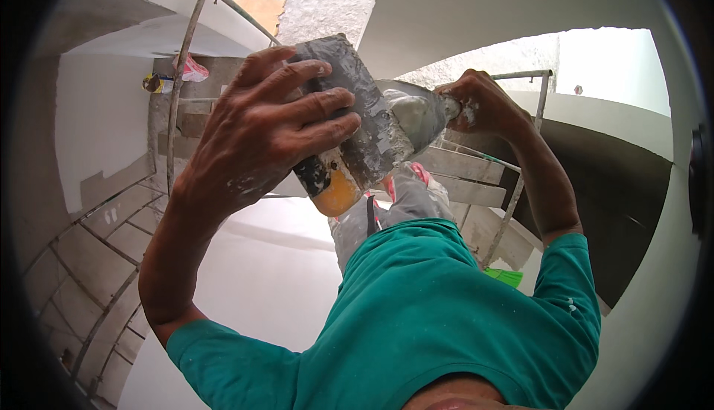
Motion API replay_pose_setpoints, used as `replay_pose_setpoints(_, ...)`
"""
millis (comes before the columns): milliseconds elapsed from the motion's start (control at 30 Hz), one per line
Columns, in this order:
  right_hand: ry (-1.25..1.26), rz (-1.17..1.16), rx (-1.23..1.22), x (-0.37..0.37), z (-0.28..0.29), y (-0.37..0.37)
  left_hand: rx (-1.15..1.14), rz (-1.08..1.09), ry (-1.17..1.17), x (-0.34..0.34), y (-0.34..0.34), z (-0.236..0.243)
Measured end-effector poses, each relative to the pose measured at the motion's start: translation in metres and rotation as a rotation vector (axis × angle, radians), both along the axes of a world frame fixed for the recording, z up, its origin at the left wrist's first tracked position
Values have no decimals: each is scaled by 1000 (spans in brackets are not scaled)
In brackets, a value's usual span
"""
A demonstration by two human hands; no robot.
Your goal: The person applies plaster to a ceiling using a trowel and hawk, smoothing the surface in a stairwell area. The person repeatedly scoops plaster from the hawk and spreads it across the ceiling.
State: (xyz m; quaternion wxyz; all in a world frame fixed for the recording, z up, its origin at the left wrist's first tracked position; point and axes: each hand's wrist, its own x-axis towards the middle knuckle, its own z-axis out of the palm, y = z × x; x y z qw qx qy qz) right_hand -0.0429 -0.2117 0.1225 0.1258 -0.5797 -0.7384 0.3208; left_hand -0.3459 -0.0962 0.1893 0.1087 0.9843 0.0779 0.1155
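Observation:
My left hand is wrapped round a plastering trowel, its fingers lying over the flat grey blade. Dried plaster crusts the blade, and a yellow and black handle shows at its lower end. My right hand grips a putty knife, with the handle mostly hidden in the fist. White paste sits on the knife's broad blade. The two blades meet or overlap in front of my chest; whether they touch I cannot tell. White smears mark both hands.
Metal scaffold tubes rise at the left, and another scaffold frame stands at the right. A pink and white bag lies at the far left. Pale walls surround me. Something bright green is low at the right.

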Motion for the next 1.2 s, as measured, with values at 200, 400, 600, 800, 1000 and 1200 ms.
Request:
replay_pose_setpoints(200, 91, -90, 125, 46, -6, -30, -155, -38, 61, 43, -14, 4)
replay_pose_setpoints(400, 55, -364, 111, 109, -75, -84, -1225, 583, -50, 26, -31, -110)
replay_pose_setpoints(600, 2, -502, -71, 136, -214, -132, -1402, 658, -944, 83, -19, -220)
replay_pose_setpoints(800, -25, -664, -17, 134, -395, -166, -489, 632, -683, 136, 70, -279)
replay_pose_setpoints(1000, 19, -719, -101, 121, -525, -146, 543, 445, -744, 201, 135, -343)
replay_pose_setpoints(1200, 3, -741, -32, 113, -600, -126, 881, 401, -844, 239, 172, -364)
